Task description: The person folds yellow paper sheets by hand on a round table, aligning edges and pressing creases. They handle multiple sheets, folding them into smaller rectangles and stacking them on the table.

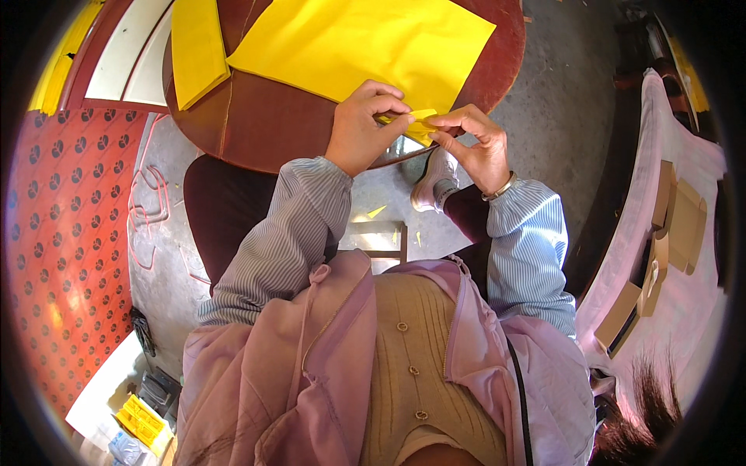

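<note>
A large yellow sheet [373, 46], paper or thin cloth, lies across the round reddish-brown table [264, 132], its near corner reaching the table's front edge. My left hand [367, 128] pinches the sheet at that corner, thumb against bent fingers. Close on its right, my right hand [475, 144] holds the same corner between thumb and forefinger. Between the two hands the corner looks folded or bunched, and fingers hide part of it. A narrow folded yellow stack [198, 54] lies to the left on the table, apart from both hands.
Red patterned sheeting [74, 233] covers the left side. Open cardboard boxes [660, 241] sit on a pink cloth [622, 256] at the right. A small stool [377, 237] stands below me, with yellow scraps [377, 211] on the concrete floor. A yellow crate [144, 422] is at lower left.
</note>
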### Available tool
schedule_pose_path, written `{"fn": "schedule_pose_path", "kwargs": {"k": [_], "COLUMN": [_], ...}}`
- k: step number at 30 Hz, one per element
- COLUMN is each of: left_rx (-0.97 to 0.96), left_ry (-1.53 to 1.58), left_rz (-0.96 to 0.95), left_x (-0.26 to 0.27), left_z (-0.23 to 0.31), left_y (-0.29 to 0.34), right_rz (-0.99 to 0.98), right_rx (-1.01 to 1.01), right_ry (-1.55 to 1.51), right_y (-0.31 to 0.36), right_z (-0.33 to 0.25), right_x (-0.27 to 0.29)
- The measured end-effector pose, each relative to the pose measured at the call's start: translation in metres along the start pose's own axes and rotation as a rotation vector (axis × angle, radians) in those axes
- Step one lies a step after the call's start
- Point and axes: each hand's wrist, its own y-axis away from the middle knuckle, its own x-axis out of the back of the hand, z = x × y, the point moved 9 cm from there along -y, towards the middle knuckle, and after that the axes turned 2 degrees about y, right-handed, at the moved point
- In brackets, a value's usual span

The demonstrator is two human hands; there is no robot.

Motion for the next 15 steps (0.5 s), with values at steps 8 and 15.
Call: {"fn": "schedule_pose_path", "kwargs": {"k": [8, 15], "left_rx": [-0.015, -0.074], "left_ry": [0.023, 0.007], "left_rz": [-0.054, -0.076], "left_x": [0.0, -0.003], "left_z": [-0.002, 0.002], "left_y": [0.0, 0.002], "right_rz": [0.006, 0.036], "right_rx": [-0.013, -0.056], "right_ry": [0.07, 0.002], "right_y": [-0.002, -0.002], "right_z": [0.002, 0.01], "right_x": [0.002, 0.001]}}
